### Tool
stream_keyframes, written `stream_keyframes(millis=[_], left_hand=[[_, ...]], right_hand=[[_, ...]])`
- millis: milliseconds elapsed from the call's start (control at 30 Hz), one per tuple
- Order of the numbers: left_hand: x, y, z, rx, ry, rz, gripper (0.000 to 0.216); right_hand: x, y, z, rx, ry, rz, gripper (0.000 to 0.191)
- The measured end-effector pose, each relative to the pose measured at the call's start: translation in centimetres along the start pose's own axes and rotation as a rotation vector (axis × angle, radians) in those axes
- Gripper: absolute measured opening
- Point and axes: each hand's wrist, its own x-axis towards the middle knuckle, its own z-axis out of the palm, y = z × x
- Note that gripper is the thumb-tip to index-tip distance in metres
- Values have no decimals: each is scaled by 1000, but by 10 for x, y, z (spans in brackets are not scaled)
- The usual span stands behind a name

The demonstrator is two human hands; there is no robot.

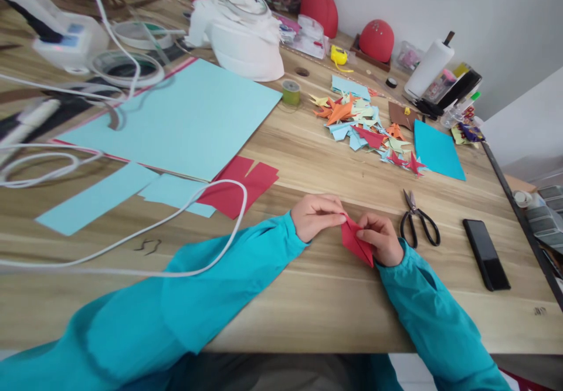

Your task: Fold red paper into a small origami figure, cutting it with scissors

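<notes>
Between my two hands is a piece of folded red paper [357, 242], diamond-shaped, held just above the wooden table. My left hand [319, 215] pinches its upper left tip between thumb and fingers. On its right side, my right hand [380, 237] grips the edge with the thumb on top and the other fingers curled behind. Black-handled scissors [413, 218] lie a little beyond my right hand. Farther back is a pile of folded paper cranes [367, 124] in orange, red, light blue and pale green. Cut red paper [240, 186] lies left of my left hand.
Light blue sheets [185, 115] cover the left of the table, with cut strips [97, 197] in front. A white cable [153, 230] loops across my left sleeve. A phone [486, 254] lies at the right, a turquoise paper stack [438, 149] behind it. A thread spool [291, 92] stands mid-table.
</notes>
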Motion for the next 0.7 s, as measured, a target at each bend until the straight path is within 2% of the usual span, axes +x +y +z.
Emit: stream_keyframes(millis=[200,433,700], left_hand=[[1,1,-2,24,-49,-26,26],[1,3,-1,80,-39,-12,30],[3,-2,2,-100,-23,-119,29]], right_hand=[[1,1,0,8,3,3,18],[1,1,0,19,-7,-2,18],[1,0,1,-10,1,-17,21]])
